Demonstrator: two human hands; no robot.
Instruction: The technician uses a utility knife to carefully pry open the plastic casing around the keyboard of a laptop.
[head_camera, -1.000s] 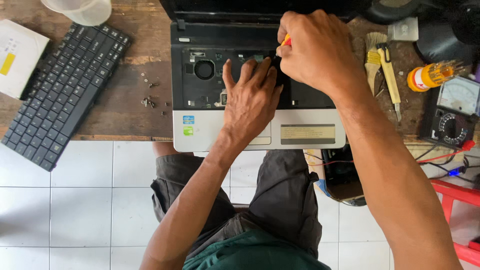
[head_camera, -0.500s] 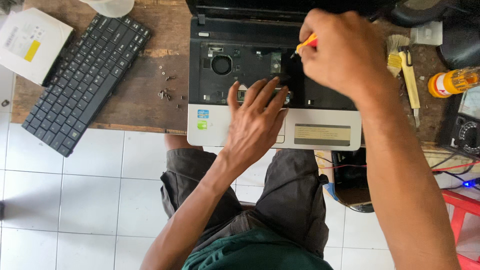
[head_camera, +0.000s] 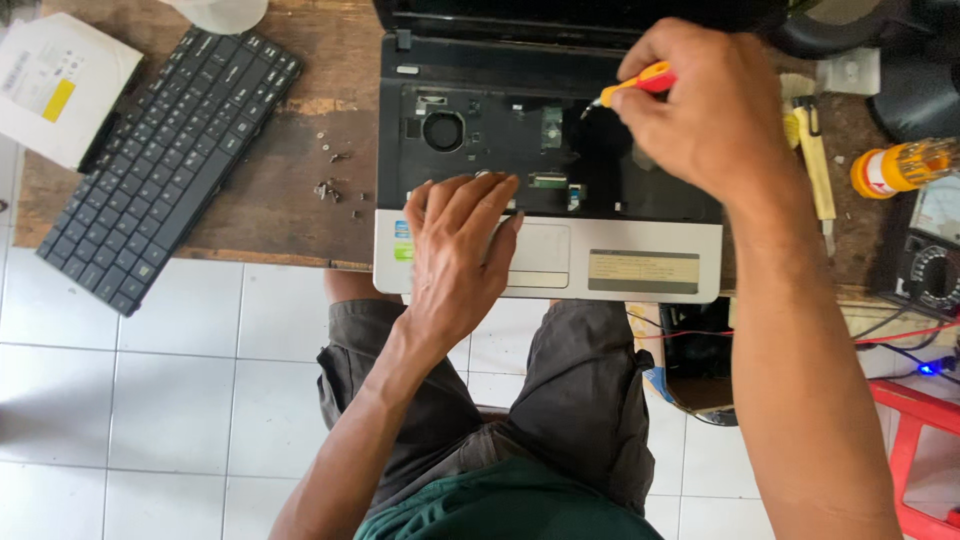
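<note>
Orange-handled screwdriver (head_camera: 640, 82) is gripped in the right hand (head_camera: 700, 110), tip lowered into the open keyboard bay of the laptop (head_camera: 548, 160), which sits at the near edge of the wooden bench (head_camera: 300, 130). Left hand (head_camera: 462, 245) lies flat and unclenched on the palm rest, grasping nothing. Compared with half a second earlier, both hands keep their positions on the laptop. Loose screws (head_camera: 328, 188) lie beside the laptop; the detached keyboard (head_camera: 165, 165) rests further left.
</note>
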